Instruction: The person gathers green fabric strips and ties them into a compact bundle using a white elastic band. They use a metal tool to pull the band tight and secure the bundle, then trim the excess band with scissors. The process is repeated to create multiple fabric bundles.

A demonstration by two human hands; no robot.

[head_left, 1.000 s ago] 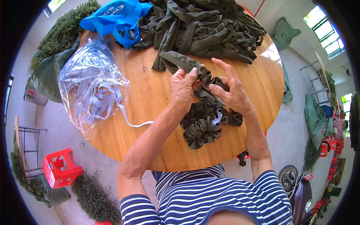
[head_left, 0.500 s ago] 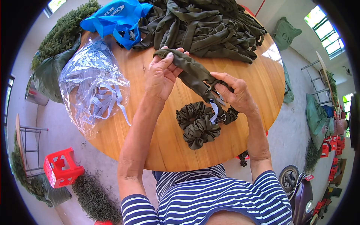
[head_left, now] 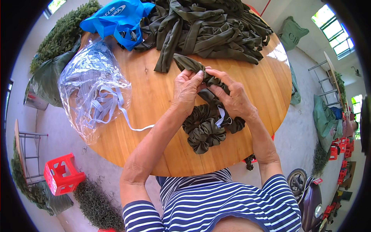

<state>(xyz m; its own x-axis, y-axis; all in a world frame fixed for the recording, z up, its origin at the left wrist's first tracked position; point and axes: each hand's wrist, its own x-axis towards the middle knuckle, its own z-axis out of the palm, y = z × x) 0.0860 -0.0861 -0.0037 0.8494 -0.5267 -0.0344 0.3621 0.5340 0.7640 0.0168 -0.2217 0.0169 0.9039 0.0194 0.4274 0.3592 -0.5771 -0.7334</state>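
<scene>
An olive-green fabric tube (head_left: 186,63) is stretched between my hands above the round wooden table. My left hand (head_left: 187,88) pinches it between thumb and fingers, its free end sticking up past them. Close beside, my right hand (head_left: 235,97) grips the bunched part of the same tube. Below my hands lie gathered olive scrunchies (head_left: 206,135). A short pale lilac elastic band (head_left: 221,116) shows beside them, with a small thin metal loop (head_left: 228,120) next to it. What lies under my right palm is hidden.
A heap of olive fabric strips (head_left: 216,33) covers the table's far side, beside a blue bag (head_left: 118,19). At left lies a clear plastic bag (head_left: 83,73) of lilac elastic. A red stool (head_left: 63,174) stands on the floor at left, a motorbike (head_left: 312,201) at lower right.
My left hand has come right and down, close to my right hand, and the stretched fabric is now bunched between them. The elastic's tail now reaches farther right across the table.
</scene>
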